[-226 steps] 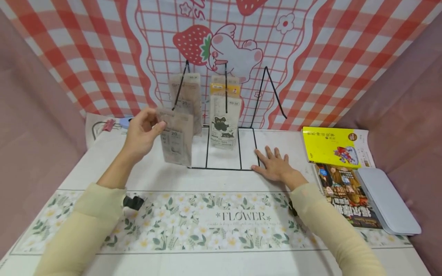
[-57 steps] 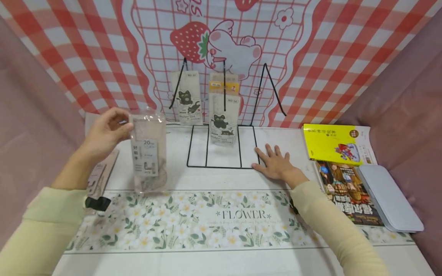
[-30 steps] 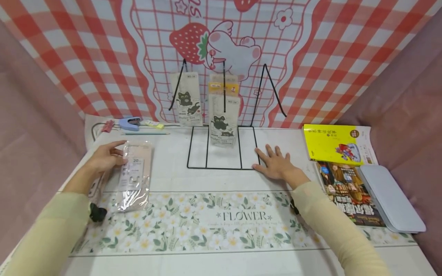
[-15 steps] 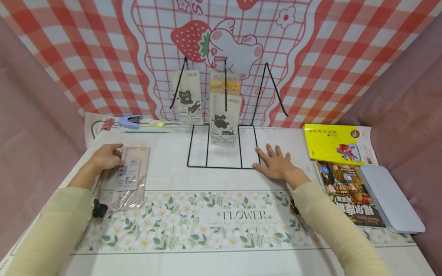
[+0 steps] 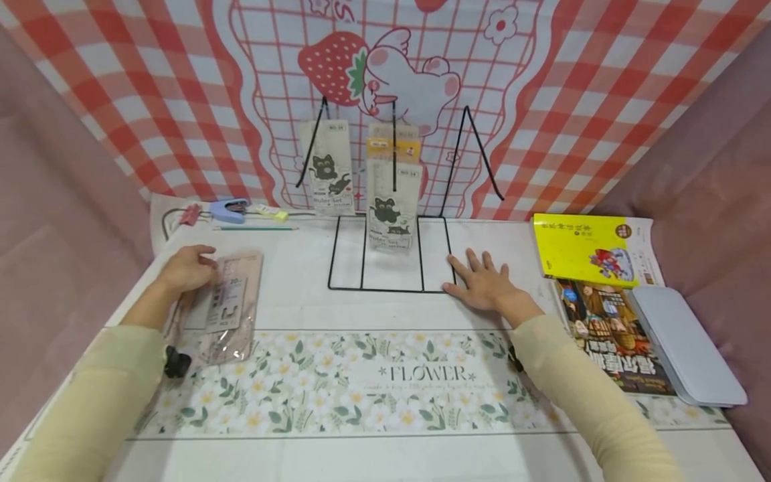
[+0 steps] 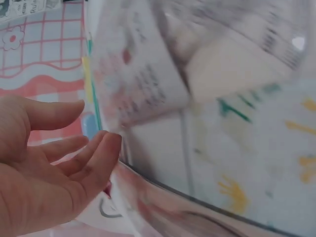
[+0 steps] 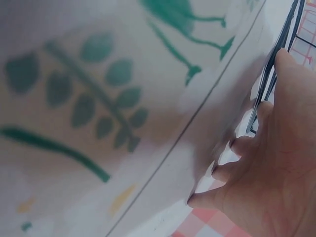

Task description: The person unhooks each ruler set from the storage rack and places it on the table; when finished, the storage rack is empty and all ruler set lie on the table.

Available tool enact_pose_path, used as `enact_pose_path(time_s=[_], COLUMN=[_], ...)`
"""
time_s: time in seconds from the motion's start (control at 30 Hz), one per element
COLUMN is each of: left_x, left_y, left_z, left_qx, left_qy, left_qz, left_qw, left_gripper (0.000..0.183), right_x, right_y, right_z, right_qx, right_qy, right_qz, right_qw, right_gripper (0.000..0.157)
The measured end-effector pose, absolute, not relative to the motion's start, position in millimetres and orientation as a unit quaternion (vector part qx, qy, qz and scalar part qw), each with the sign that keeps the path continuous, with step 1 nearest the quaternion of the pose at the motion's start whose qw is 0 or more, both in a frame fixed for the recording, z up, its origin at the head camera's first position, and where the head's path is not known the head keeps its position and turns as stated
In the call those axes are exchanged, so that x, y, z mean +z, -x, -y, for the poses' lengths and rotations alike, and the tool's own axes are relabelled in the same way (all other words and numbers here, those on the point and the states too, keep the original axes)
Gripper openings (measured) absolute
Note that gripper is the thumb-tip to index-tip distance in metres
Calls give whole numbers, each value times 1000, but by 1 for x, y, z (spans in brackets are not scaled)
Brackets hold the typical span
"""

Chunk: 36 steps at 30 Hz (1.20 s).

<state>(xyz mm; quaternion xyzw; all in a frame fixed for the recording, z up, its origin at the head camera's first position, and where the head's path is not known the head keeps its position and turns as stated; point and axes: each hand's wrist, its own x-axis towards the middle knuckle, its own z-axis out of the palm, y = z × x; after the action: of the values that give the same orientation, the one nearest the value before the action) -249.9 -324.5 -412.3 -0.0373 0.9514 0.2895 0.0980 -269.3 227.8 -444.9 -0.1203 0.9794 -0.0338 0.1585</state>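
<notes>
A pale pink ruler pack (image 5: 231, 308) in a clear bag, with a "20" label, lies on the table at the left. Part of another pack (image 5: 175, 321) shows at its left edge. My left hand (image 5: 187, 269) hovers at the upper-left corner of the pack; in the left wrist view the left hand (image 6: 59, 168) has thumb and fingers apart, holding nothing. The right hand (image 5: 482, 284) rests spread on the table, its thumb and a finger touching the base of a black wire rack (image 5: 376, 290). Cat-printed ruler sets hang from the left hook (image 5: 330, 167) and middle hook (image 5: 391, 214).
The rack's right hook (image 5: 482, 150) carries nothing. At the back left lie a blue stapler-like tool (image 5: 229, 211), a yellow-and-white piece (image 5: 271, 213) and a green pencil (image 5: 255, 228). A yellow book (image 5: 581, 248), a dark book (image 5: 608, 321) and a grey case (image 5: 689, 345) lie at right.
My left hand took the pink ruler pack from the left hook, carried it left, laid it down and let go. A cat-printed set now shows there. The right hand stayed at the rack.
</notes>
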Motion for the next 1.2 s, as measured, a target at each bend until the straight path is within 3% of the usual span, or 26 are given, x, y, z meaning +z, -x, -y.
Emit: enact_pose_path(time_s=[0.17,0.47,0.67,0.93,1.2], left_x=[-394,-350,-328,-324,-329], left_y=[256,285,307,327,342], left_z=[302,244,210,179,164], left_qx=[332,390,477,535,532], left_qy=[29,-41,-40,-57,-55], left_qz=[-940,-919,-875,-836,-817], left_qw=[73,-26,-70,-108,-216], left_gripper=[65,61,63,60,43], right_x=[-444,-449,-451,-452,-451], right_y=[269,270,269,268,269], right_z=[-227,-225,-227,-229,-228], right_qx=[-34,-37,-41,-39,-34], right_qy=[121,122,113,116,111], right_qz=[-980,-981,-981,-981,-981], right_qw=[156,144,155,150,155], right_gripper=[78,77,77,78,78])
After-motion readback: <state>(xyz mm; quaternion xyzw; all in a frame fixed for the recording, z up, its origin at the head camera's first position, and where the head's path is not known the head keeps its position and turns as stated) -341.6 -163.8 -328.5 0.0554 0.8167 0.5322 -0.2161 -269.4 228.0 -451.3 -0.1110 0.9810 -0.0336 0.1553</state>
